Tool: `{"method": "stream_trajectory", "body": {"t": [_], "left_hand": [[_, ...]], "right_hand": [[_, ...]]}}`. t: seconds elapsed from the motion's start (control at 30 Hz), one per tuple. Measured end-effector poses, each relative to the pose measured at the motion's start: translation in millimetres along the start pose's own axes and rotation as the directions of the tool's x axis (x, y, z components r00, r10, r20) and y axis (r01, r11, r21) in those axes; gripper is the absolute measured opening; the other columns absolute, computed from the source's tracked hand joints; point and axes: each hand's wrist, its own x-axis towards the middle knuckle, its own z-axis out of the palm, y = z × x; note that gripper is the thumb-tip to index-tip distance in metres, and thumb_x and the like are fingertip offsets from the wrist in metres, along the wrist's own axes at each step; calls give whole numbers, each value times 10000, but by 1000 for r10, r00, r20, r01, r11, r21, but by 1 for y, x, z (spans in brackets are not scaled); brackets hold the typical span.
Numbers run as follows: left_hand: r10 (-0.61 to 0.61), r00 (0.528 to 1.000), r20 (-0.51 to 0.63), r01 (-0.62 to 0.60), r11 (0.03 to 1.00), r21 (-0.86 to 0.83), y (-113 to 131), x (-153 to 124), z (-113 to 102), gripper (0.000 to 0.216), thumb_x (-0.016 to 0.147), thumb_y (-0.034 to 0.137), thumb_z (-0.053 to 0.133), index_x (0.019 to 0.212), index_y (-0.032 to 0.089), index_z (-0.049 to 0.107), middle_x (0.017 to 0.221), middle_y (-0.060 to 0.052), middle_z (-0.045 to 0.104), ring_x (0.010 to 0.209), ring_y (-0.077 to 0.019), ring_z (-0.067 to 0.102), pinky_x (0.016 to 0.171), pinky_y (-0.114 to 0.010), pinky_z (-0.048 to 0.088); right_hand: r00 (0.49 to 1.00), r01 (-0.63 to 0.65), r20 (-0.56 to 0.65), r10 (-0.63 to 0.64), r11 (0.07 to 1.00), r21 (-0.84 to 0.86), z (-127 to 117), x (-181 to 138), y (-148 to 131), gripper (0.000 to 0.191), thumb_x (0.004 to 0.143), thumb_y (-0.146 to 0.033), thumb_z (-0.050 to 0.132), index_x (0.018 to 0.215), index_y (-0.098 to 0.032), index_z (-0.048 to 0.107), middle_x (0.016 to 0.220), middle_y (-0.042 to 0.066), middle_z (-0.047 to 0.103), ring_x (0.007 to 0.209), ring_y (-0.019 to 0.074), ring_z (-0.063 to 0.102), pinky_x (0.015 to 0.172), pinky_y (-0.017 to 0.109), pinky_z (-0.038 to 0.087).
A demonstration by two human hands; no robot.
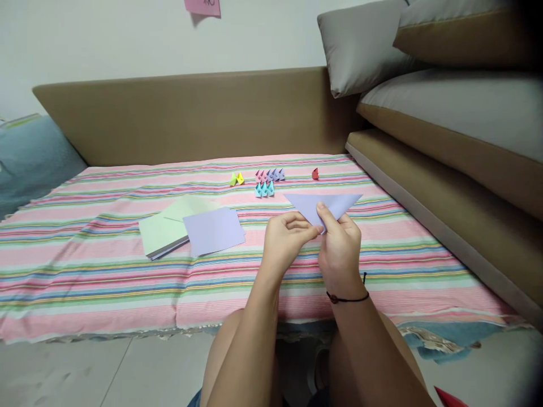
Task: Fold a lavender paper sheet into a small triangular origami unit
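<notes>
Both my hands hold a lavender sheet of paper point(324, 204) folded into a downward-pointing triangle, just above the striped cloth point(102, 271). My left hand point(285, 237) pinches the triangle's lower tip with closed fingers. My right hand point(339, 243), with a dark cord at the wrist, grips the same tip, thumb pressed on the paper. To the left lies a loose lavender sheet point(214, 230) on a stack of pale green paper point(163, 233).
Small folded paper pieces sit further back: yellow-green ones point(236, 179), a pink, purple and teal cluster point(267, 182), and a single red one point(315, 174). Tan sofa cushions point(449, 186) rise at the right, a grey pillow point(360, 45) above them. A blue cushion point(29, 158) lies at left.
</notes>
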Motion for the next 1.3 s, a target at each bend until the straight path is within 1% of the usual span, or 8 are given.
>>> {"method": "stream_trajectory", "body": {"t": [0.4,0.53,0.6,0.7,0.77,0.83,0.93,1.3], "left_hand": [[111,982,-155,-130,985,-114,-14,6,8,186,678,294,718,773,139,678,712,-33,678,673,-132,618,686,-258,501],[252,944,-213,-238,967,87,-11,8,-3,169,796,259,581,870,172,706,848,-54,683,832,-172,613,760,-284,478],[346,912,-218,-272,911,308,-7,8,-12,189,800,194,545,857,188,725,895,-65,669,871,-188,597,722,-273,466],[451,886,-112,-332,783,526,-1,7,-22,228,791,138,528,886,208,723,839,-52,668,813,-182,603,710,-275,460],[458,889,2,-375,727,575,0,6,-26,265,779,114,533,964,217,693,785,-27,674,755,-167,618,735,-275,461],[441,892,100,-408,690,598,0,5,-27,307,768,95,535,1019,229,651,743,-4,673,722,-160,627,744,-271,457],[431,885,176,-438,643,628,-1,4,-26,323,769,83,520,1040,242,597,728,10,674,735,-162,632,738,-263,444],[424,890,168,-413,593,691,12,1,-38,294,767,101,532,1018,255,531,740,24,690,744,-167,646,722,-257,421]], "right_hand": [[996,-90,26,89,995,33,2,-3,0,243,704,-333,707,853,-151,644,925,60,680,910,201,631,777,339,509],[984,-96,140,106,992,-76,-10,8,-3,324,698,-303,705,978,-170,609,1093,94,647,991,213,617,847,370,489],[991,81,121,-55,972,-219,-18,15,-10,505,673,-287,728,1138,-219,542,1259,101,569,1086,214,576,926,401,447],[921,372,301,-247,785,-495,-28,21,-25,597,689,-268,719,1241,-289,492,1356,70,495,1172,228,518,985,438,392],[811,565,518,-273,598,-569,-30,21,-33,480,746,-247,667,1209,-288,548,1323,57,532,1204,235,487,999,441,371],[719,686,651,-244,403,-606,-30,19,-37,294,772,-246,647,1064,-277,649,1236,51,598,1167,251,502,988,448,356],[688,724,711,-148,214,-656,-29,16,-36,66,802,-261,626,815,-260,691,1022,27,683,1020,246,559,929,442,340],[642,767,752,-151,127,-629,-54,34,-52,86,814,-210,586,752,-228,644,880,4,696,894,205,607,867,386,349]]}}
